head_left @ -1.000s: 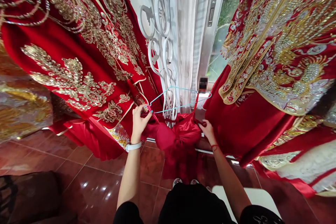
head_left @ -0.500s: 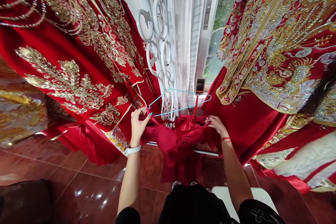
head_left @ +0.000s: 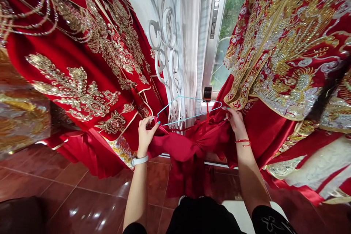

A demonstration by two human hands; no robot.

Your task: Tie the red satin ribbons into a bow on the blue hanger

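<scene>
A plain red dress (head_left: 181,146) hangs stretched between my two hands, its skirt falling toward the floor. The light-blue wire hanger (head_left: 189,117) is behind its top edge, hooked on the white scrollwork stand. My left hand (head_left: 146,133) is closed on the dress's left strap at the hanger's left end, thumb and forefinger pinched. At the right end, my right hand (head_left: 236,119) is closed on the other side of the dress's top, just beside the hanger's tip. A small dark tag (head_left: 207,93) on a red ribbon stands up behind the dress.
Red gowns with gold beading (head_left: 104,55) hang at left, and an embroidered red-and-gold jacket (head_left: 285,51) at right. Between them stand the white metal scrollwork (head_left: 168,44), a white curtain (head_left: 190,36) and a window (head_left: 231,25). A white stool (head_left: 236,212) is near my legs on red tiles.
My right hand has moved right and up toward the hanger's right tip, spreading the top of the dress wider. My left hand keeps its grip. The view has shifted slightly.
</scene>
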